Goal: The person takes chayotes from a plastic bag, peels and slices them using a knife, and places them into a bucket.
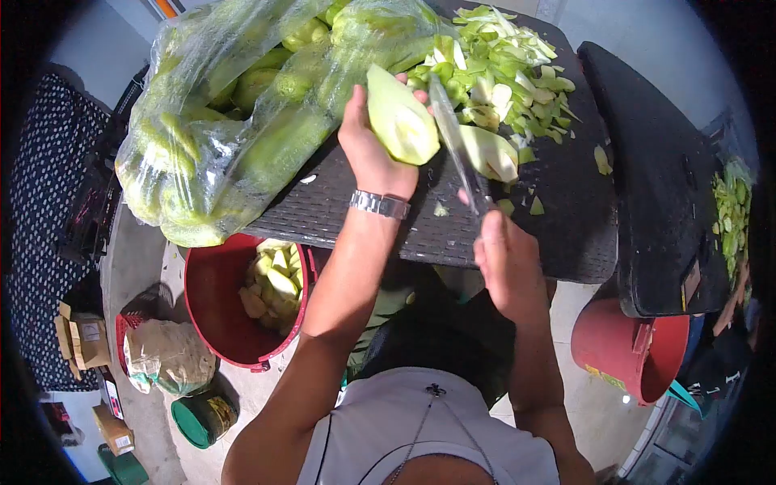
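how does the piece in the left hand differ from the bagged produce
The held piece is paler, with bare flesh showing; the bagged produce is greener, with skin on. The held piece sits in the left hand; the bagged produce lies inside clear plastic. Both are greenish.

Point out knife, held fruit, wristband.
Knife [456, 141]: head view, middle of the blade.
Held fruit [401, 121]: head view, middle of its pale surface.
Wristband [380, 204]: head view, middle of the metal band.

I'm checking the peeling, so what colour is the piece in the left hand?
The piece is pale green, partly whitish; best seen in the head view.
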Tool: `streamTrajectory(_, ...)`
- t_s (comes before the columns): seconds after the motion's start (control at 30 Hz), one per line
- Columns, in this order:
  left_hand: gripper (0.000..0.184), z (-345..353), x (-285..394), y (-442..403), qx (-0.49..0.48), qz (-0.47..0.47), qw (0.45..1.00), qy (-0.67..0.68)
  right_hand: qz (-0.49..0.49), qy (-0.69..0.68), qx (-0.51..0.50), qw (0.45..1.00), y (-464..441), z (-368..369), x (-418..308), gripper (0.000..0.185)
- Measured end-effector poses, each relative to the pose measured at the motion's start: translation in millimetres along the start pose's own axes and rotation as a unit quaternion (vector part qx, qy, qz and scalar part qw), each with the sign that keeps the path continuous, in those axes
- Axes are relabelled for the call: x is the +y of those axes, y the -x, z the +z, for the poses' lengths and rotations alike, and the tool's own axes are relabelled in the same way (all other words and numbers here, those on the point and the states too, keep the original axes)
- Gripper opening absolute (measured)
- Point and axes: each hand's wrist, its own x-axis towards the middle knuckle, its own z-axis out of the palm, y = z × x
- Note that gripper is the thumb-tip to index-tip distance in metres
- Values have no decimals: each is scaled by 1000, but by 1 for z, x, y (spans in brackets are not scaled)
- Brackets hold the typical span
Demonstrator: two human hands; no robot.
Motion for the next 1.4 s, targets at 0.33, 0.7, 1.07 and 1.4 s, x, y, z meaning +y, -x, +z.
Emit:
streamTrajectory(0.33,58,1,-13,25,-100,-36,992,73,-130,158,92,974,-6,25,6,73)
streamTrajectory(0.7,59,4,-19,38,-85,-33,994,62,-129,163,38,978,-11,22,9,74)
streamTrajectory(1.07,58,8,-25,50,-74,-5,992,100,-133,164,50,976,-9,24,13,77)
streamTrajectory(1.4,55,16,-44,73,-13,43,999,24,-144,134,68,978,-17,22,16,75)
